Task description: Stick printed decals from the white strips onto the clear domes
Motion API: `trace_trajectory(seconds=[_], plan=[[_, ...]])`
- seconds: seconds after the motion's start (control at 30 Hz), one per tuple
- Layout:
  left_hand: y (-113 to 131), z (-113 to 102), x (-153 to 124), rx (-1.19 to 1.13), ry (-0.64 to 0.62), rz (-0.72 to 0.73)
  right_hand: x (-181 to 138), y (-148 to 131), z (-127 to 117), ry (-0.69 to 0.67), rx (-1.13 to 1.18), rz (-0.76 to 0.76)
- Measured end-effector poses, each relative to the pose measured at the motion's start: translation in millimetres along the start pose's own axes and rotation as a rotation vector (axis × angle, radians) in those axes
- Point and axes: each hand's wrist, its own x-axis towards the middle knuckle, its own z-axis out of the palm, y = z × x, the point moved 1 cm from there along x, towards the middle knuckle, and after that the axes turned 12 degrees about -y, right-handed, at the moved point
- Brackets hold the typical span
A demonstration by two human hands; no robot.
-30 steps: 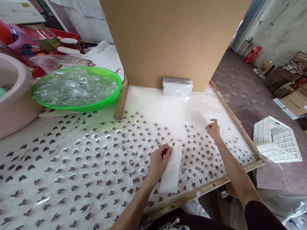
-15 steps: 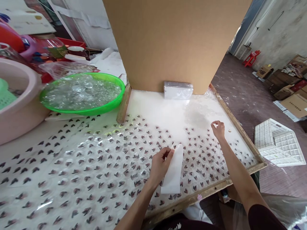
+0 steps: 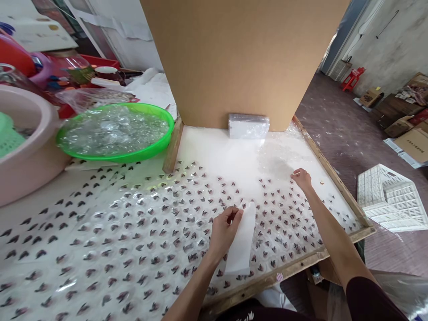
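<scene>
My left hand (image 3: 223, 232) pinches the top edge of a small white bag (image 3: 241, 240) and holds it over the near part of the white board (image 3: 234, 156). Rows of small clear domes with dark prints (image 3: 150, 223) cover the board. My right hand (image 3: 302, 178) reaches out to the far right of these rows, its fingers curled down onto the little pieces there. Whether it holds one is too small to tell.
A tall cardboard sheet (image 3: 240, 58) stands at the board's far end, with a wrapped stack of white bags (image 3: 248, 125) at its foot. A green basin of clear domes (image 3: 115, 130) and a pink tub (image 3: 23, 142) sit at the left. A white crate (image 3: 391, 196) lies on the floor right.
My right hand has dipped from slightly raised down onto the pieces at the far right. My left hand with the white bag has stayed in place.
</scene>
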Motion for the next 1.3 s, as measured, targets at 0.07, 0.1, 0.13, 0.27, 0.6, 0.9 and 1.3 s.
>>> trace_trajectory(seconds=[0.07, 0.1, 0.13, 0.27, 0.6, 0.9, 1.3], plan=[[0, 0, 0, -0.005, 0.002, -0.001, -6, -2, -2, -0.014, -0.009, -0.003], [0, 0, 0, -0.009, 0.002, -0.002, -11, -3, -1, -0.035, -0.005, -0.012], [0, 0, 0, -0.013, 0.002, -0.001, -16, -3, 0, -0.064, 0.004, -0.028], [2, 0, 0, -0.036, 0.01, 0.005, -49, -7, 12, -0.228, 0.048, -0.13], [8, 3, -1, -0.128, 0.012, 0.022, -169, -86, 49, -0.473, 0.395, -0.488], [9, 4, -3, -0.045, 0.025, 0.059, -196, -105, 69, -0.539, 0.48, -0.46], [11, 4, -4, -0.152, 0.028, 0.053, -202, -102, 76, -0.504, 0.376, -0.502]])
